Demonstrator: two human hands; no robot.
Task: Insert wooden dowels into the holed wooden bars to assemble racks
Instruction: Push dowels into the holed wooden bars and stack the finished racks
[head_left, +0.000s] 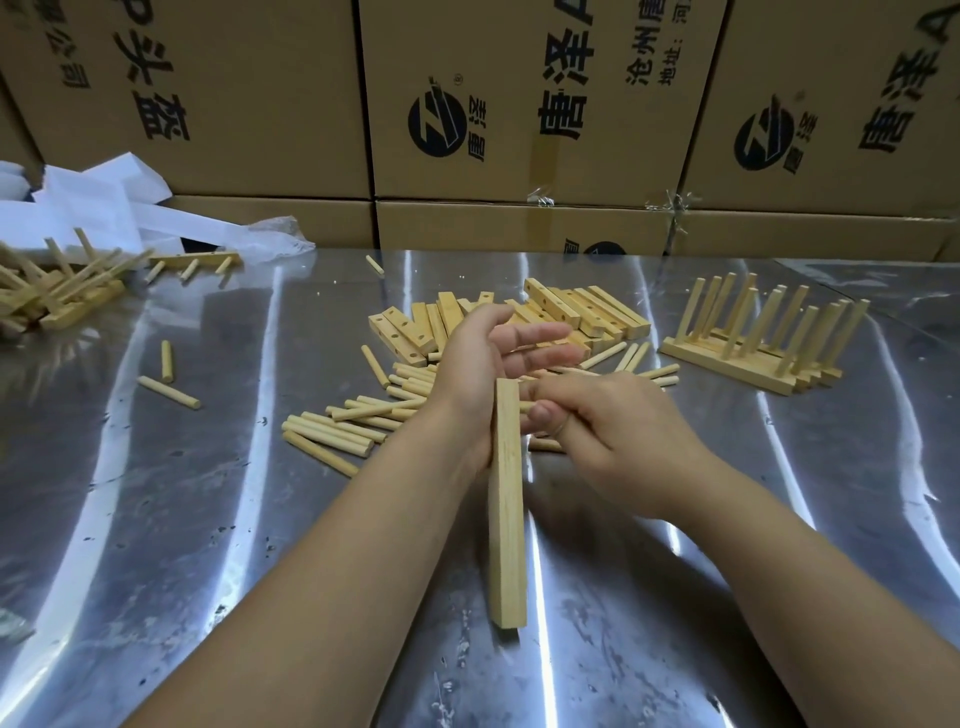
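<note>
Head view: your left hand (483, 364) braces the bar (508, 499) against its palm, fingers straight. The bar runs away from you, near end on the bench (208, 519). Your right hand (608, 426), fingers curled, pinches 1 dowel (525, 408) crosswise at the bar's right face.

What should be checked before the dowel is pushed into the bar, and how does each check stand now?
1. Bracing: the bar rests against the left hand; ok.
2. Grip: the right hand pinches a dowel beside the bar's far end; ok.
3. Alignment: the bar's holed face is hidden, so dowel-to-hole match; cannot tell.
4. Supply: spare dowels lie on the table near the left hand; ok.
</note>
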